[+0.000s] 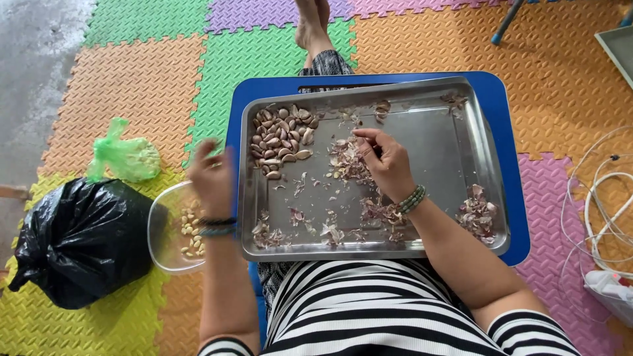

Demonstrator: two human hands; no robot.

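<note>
A steel tray [461, 125] rests on a blue board [514, 158] across my lap. A pile of unpeeled garlic cloves [280, 138] lies in its upper left corner, and papery skins [349, 161] are scattered over the middle. My right hand [388, 161] sits in the tray's centre with its fingers pinched on a small garlic clove among the skins. My left hand [212, 177] is blurred, hovering over a clear plastic bowl [163, 227] to the left of the tray; whether it holds anything cannot be told. Peeled cloves [190, 232] lie in that bowl.
A black plastic bag [82, 240] and a green plastic bag [125, 157] lie on the coloured foam floor mats at left. White cables [603, 211] curl at the right. More skins [480, 212] are heaped at the tray's right edge. Bare feet [311, 23] show above.
</note>
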